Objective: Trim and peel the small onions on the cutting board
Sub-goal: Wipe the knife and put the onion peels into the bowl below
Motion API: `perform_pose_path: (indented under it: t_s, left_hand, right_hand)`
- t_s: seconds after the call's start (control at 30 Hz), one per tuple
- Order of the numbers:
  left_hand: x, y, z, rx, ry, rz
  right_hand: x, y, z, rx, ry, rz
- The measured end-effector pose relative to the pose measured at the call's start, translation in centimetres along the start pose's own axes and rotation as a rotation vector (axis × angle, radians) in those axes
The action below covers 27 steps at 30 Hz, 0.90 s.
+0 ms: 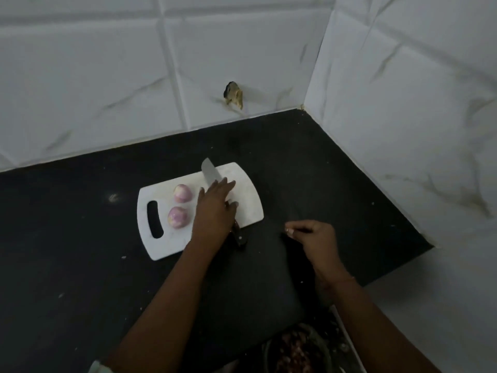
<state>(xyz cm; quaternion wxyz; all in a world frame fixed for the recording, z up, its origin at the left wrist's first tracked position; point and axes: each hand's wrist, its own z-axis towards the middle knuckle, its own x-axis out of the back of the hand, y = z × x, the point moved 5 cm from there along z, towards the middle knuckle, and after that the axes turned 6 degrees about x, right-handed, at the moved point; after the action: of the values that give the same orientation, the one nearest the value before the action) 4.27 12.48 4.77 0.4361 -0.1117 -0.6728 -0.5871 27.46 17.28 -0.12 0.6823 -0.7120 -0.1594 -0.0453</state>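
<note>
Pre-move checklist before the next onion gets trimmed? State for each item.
1. Onions on the cutting board: ok, upper onion and lower onion lie side by side near its handle slot.
2. Onions peeled: cannot tell, both look pale pink and smooth.
3. Knife within reach: ok, it lies across the board, blade toward the wall, under the left hand.
4. Left hand gripping the knife: not ok, fingers straight, resting on it.
5. Right hand free: cannot tell, fingers curled in a pinch over the counter; contents too dark.
6. Board flat on the counter: ok.
</note>
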Motion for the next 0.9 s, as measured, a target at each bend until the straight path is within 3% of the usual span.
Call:
perform_pose_path:
  t_s: [0.07,0.13,0.2,0.47,0.73,0.8,0.9]
  left_hand:
    - [1.7,-1.3,-2.4,0.028,0.106,-0.190]
    - [2.5,-2.3,-4.5,0.048,0.137,-0.213]
    - [2.8,-3.4,-5.9,0.084,0.137,-0.229]
    - [2.7,-5.2,-9.1,0.178,0.066,-0.271]
    - [-1.4,-1.3,-11.3,0.109,-0.071,-0.295]
    - [-3.0,0.0,-12.2,0.162,-0.185,-0.348]
    - [-6.5,2.3,-15.2,0.425,-0.678,-0.670]
  right_hand:
    - [-1.3,-0.9,-1.0,0.194,-0.005,-0.241]
    - [-3.7,-1.9,-2.7,0.455,-0.067,-0.446]
    - [-6.1,-2.3,-4.5,0.588,-0.160,-0.563]
    - [-5.5,-1.1,-6.3,0.831,-0.393,-0.832]
    - [-0.8,1.4,-8.9,0.894,-0.472,-0.852]
    - [0.8,1.7,-9.5,0.894,-0.514,-0.833]
    - [2.8,1.6,-9.1,0.893,-0.594,-0.859]
